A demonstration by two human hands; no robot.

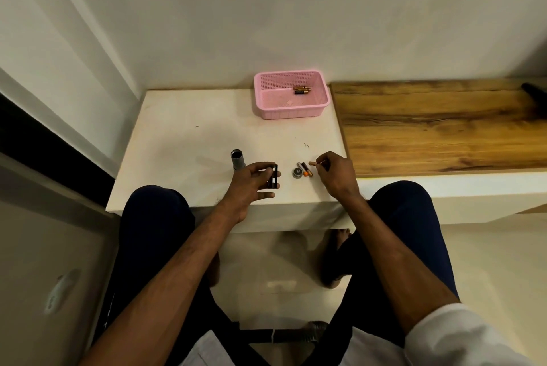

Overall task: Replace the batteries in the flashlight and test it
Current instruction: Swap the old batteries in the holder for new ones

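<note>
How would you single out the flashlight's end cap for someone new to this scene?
Start at the white table, near its front edge between the two hands. The end cap lies left of the loose batteries. It alone is a squat, dark round disc; they are slim cylinders.

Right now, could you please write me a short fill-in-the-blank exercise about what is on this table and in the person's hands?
1. The left hand holds the black battery ____.
2. The basket at the back of the table is ____ in colour.
3. The grey flashlight stands ____ of the left hand, the person's side.
4. The cap lies beside loose ____ near the right hand.

Missing words: holder; pink; left; batteries
</note>
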